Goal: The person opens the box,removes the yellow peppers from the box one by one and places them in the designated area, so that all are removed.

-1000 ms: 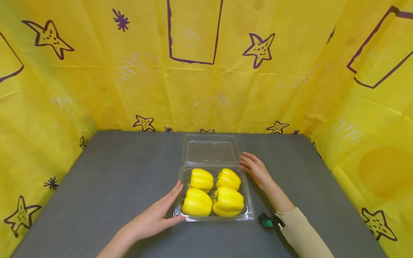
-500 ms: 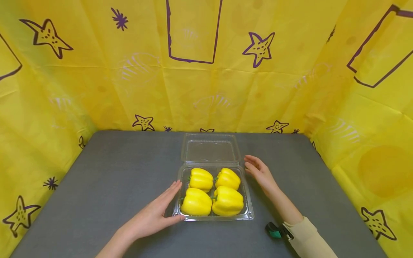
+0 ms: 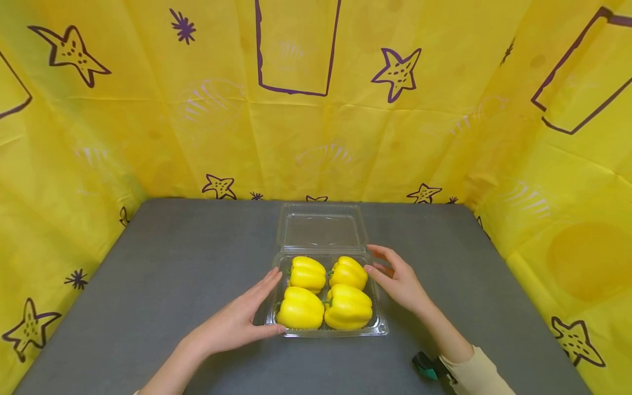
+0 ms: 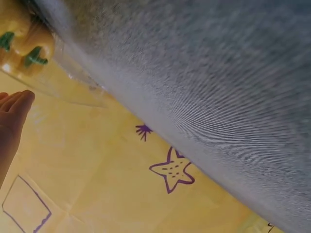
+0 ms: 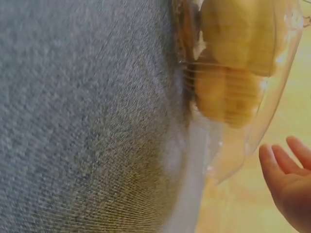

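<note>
Several yellow bell peppers (image 3: 348, 307) with green stems sit in two rows inside a clear plastic clamshell container (image 3: 336, 332). Its lid (image 3: 321, 230) lies folded back behind the base. My left hand (image 3: 242, 315) is along the container's left side, fingers straight and the thumb at the front left corner. On the other side, my right hand (image 3: 402, 282) is by the back right edge, its thumb close to the rear right pepper (image 3: 349, 272). In the right wrist view, the fingertips (image 5: 267, 158) of that hand appear beside the clear wall, gripping nothing.
A grey table (image 3: 173, 263) carries the container near its middle. Yellow fabric (image 3: 316, 131) with purple starfish drawings hangs at the back and both sides. A black and green wrist device (image 3: 425, 366) is at my right sleeve (image 3: 476, 373).
My right hand first drew slightly away from the container near the lid hinge, then came back toward its right edge, a little nearer me. The left hand has barely moved.
</note>
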A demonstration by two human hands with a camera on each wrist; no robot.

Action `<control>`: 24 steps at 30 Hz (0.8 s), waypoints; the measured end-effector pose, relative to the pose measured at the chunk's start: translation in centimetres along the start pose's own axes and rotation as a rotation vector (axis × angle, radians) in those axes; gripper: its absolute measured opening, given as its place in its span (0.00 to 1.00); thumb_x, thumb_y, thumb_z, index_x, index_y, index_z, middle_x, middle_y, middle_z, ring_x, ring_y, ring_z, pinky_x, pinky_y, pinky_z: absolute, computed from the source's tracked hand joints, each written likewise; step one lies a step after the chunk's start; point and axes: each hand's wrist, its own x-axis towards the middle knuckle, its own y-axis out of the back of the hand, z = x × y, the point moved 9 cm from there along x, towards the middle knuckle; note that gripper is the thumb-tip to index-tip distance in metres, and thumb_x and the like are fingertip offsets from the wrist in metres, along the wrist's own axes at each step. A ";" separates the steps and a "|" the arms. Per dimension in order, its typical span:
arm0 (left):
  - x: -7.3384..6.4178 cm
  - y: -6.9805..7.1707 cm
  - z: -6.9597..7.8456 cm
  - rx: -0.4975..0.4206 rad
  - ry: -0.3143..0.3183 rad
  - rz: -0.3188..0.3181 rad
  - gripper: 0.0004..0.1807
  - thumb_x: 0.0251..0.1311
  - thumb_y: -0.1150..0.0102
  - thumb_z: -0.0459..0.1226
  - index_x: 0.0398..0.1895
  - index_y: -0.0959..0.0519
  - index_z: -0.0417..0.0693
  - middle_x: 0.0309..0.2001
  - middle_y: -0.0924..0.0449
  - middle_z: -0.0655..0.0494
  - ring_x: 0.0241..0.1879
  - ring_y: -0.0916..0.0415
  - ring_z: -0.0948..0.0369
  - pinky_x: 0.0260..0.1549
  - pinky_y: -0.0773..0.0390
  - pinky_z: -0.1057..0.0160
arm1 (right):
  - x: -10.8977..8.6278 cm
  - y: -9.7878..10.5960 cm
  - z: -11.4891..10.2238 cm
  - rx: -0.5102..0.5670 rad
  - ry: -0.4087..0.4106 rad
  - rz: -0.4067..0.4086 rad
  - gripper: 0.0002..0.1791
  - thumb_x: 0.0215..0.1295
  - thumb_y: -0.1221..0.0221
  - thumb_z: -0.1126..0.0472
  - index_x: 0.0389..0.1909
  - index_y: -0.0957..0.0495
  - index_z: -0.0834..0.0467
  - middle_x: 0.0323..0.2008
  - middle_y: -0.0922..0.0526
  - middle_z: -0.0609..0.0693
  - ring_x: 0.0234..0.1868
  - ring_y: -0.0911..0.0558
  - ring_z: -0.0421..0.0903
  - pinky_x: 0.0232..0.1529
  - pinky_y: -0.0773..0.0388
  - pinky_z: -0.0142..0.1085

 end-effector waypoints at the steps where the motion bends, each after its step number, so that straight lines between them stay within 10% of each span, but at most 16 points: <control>1: 0.1 0.0 0.0 0.002 -0.002 -0.004 0.56 0.53 0.34 0.60 0.78 0.53 0.51 0.78 0.57 0.52 0.74 0.54 0.52 0.65 0.42 0.44 | -0.1 -0.2 -0.3 -0.003 0.023 -0.013 0.28 0.66 0.37 0.59 0.65 0.31 0.60 0.63 0.29 0.57 0.62 0.27 0.58 0.56 0.25 0.45; 12: 1.1 -0.2 -0.4 0.002 0.028 -0.054 0.62 0.49 0.34 0.64 0.78 0.55 0.46 0.78 0.62 0.50 0.75 0.60 0.51 0.66 0.44 0.41 | -2.0 -2.2 -3.3 -0.039 0.230 -0.155 0.37 0.55 0.29 0.63 0.65 0.33 0.62 0.62 0.29 0.57 0.61 0.28 0.57 0.54 0.24 0.48; 24: 1.4 -0.3 -0.6 -0.011 0.048 -0.063 0.62 0.49 0.32 0.62 0.78 0.55 0.46 0.78 0.64 0.51 0.76 0.62 0.53 0.66 0.44 0.42 | -3.4 -3.6 -4.9 -0.309 0.354 -0.237 0.42 0.52 0.28 0.44 0.65 0.32 0.56 0.60 0.28 0.47 0.57 0.28 0.44 0.56 0.28 0.44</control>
